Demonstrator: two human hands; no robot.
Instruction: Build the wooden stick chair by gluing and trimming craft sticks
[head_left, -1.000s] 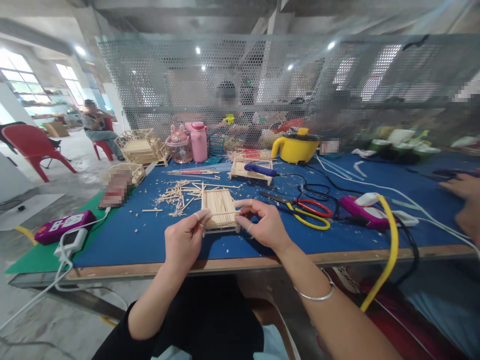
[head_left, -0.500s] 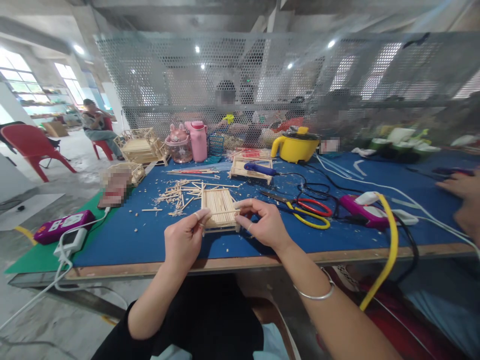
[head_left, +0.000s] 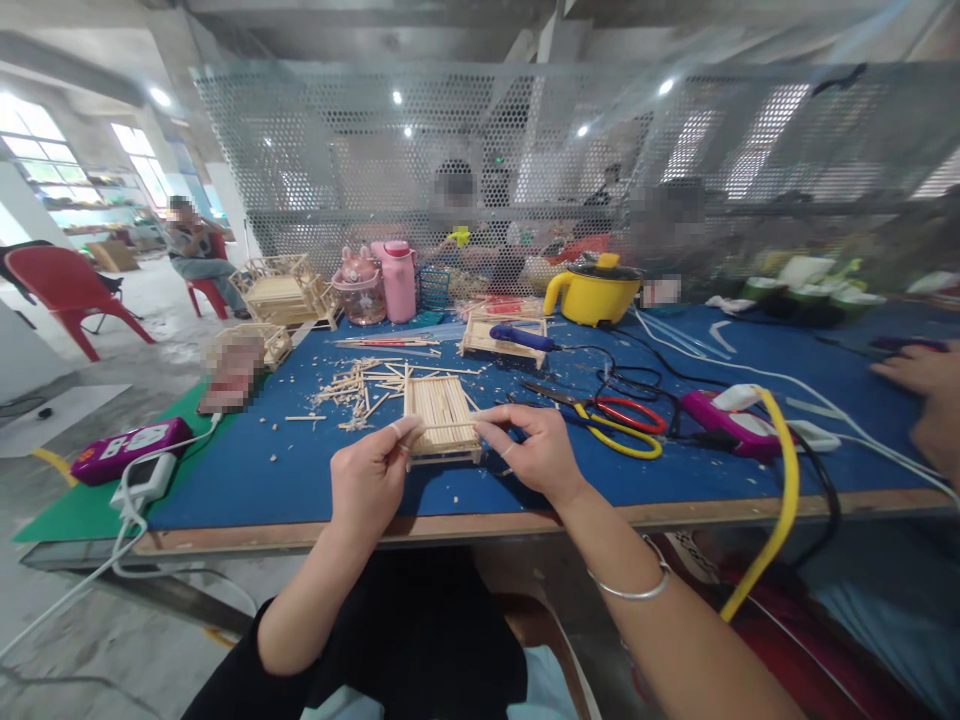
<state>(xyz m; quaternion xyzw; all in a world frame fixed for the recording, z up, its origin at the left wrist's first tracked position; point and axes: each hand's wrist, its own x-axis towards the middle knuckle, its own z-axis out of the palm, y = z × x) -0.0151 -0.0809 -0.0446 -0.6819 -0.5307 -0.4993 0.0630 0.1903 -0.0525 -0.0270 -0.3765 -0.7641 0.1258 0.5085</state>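
Observation:
A small slatted piece made of thin wooden sticks [head_left: 437, 398], like a miniature bench or bed, stands on the blue tabletop in front of me. Across its near part lies a single thin wooden stick [head_left: 448, 427]. My left hand [head_left: 371, 475] pinches the left end of this stick at the piece's corner. At the other end, my right hand [head_left: 536, 455] has thumb and fingertips closed on it. Scissors [head_left: 611, 420] with red and yellow handles lie right of my right hand. A pile of loose sticks [head_left: 367, 385] is scattered behind my left hand.
A blue corded tool [head_left: 521, 338] rests on another small wooden frame [head_left: 474, 340]. Behind stand a pink flask [head_left: 398, 285] and a yellow pot [head_left: 598, 295]. Purple power strips [head_left: 731, 425] and cables lie on the right. A co-worker's hand [head_left: 919, 375] is at far right.
My right fingers have shifted slightly at the stick's right end, a little to the right. My left hand keeps its pinch, and the slatted piece stays in place.

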